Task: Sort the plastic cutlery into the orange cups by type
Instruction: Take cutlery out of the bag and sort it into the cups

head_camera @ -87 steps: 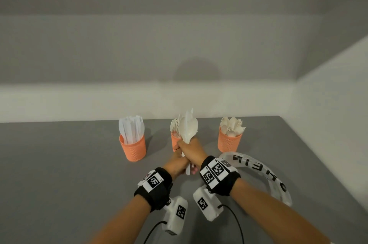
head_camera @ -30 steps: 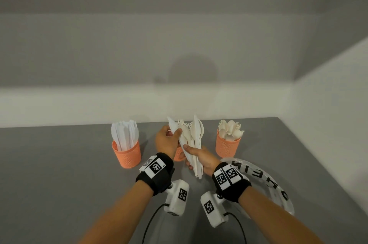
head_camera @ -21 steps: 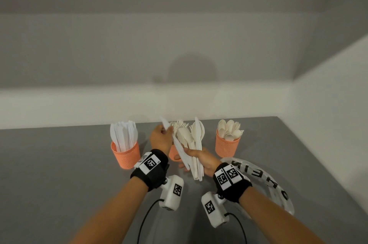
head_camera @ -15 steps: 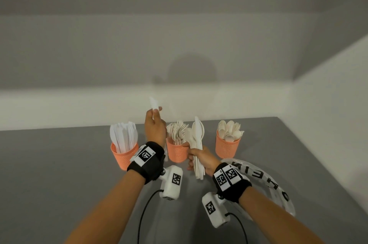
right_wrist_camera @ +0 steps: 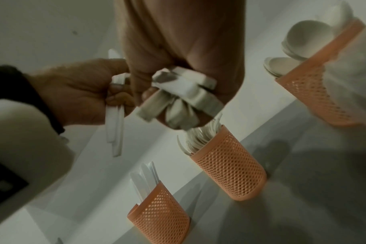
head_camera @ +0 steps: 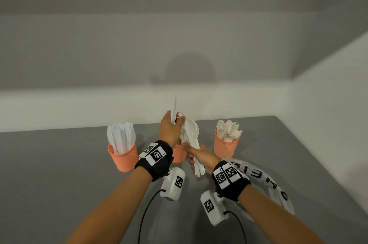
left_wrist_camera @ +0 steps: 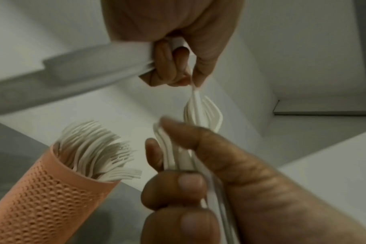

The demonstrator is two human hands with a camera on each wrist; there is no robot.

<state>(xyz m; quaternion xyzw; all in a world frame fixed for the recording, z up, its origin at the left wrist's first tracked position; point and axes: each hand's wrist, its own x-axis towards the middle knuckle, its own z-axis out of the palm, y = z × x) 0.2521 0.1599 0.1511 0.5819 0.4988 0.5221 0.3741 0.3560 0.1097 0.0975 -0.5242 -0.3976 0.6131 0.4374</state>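
Note:
Three orange mesh cups stand in a row on the grey table: the knife cup on the left, the fork cup partly hidden behind my hands, the spoon cup on the right. My left hand grips white plastic knives upright above the fork cup. In the left wrist view its thumb and a finger also pinch the tip of a piece in the bundle. My right hand grips that mixed cutlery bundle by its handles. Forks fill the middle cup.
A clear plastic bag with black letters lies on the table right of my right wrist. White walls close the table at the back and right. Cables run from both wrist cameras toward the near edge.
My left hand pulled a knife out of the bundle and lifted it toward the left. It has now come back to the bundle's top, still holding knives. The right hand stayed put.

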